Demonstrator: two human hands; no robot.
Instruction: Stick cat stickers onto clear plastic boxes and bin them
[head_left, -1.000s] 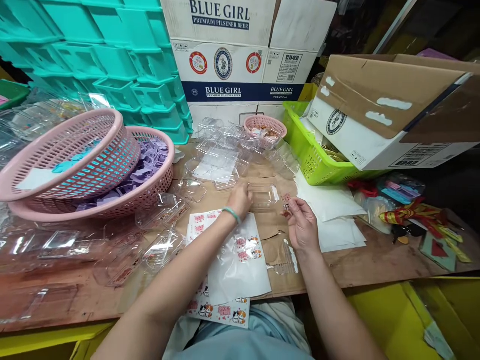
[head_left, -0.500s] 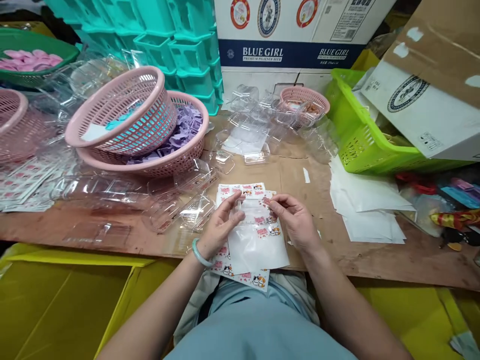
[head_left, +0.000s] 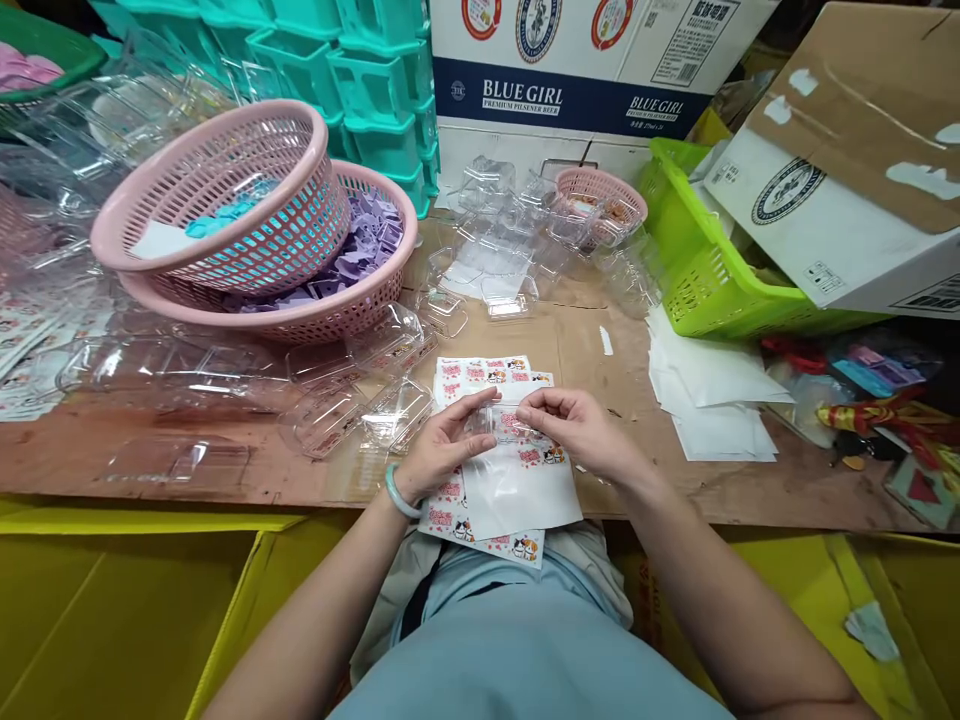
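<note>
A small clear plastic box [head_left: 491,422] is held between the left hand [head_left: 442,452] and the right hand [head_left: 581,432], just above the near edge of the worktop [head_left: 750,490]. Both hands are closed loosely on it, thumbs and fingertips pinching its two ends; a pale green bangle [head_left: 399,494] is worn at the left wrist. A small sticker seems to be pressed at the box by the right fingertips, though this cannot be told for sure. Directly beneath the hands, sticker sheets [head_left: 480,375] printed with cats and red marks are spread, with a blank white backing sheet [head_left: 521,490] laid over them. Just left of the left hand, empty clear boxes [head_left: 352,405] are strewn across the wood. To the right of the right hand, a stack of white paper [head_left: 712,400] is seen. Farther off, beyond the left hand, a pink basket [head_left: 217,195] is nested tilted in a second pink basket of purple pieces [head_left: 360,265]. Beyond both hands more clear boxes [head_left: 502,260] are heaped before a small pink basket [head_left: 600,195]. Beyond the right hand a green basket [head_left: 712,290] is set, and at the back a Blue Girl carton [head_left: 585,70] and teal crates [head_left: 360,100] are stacked
</note>
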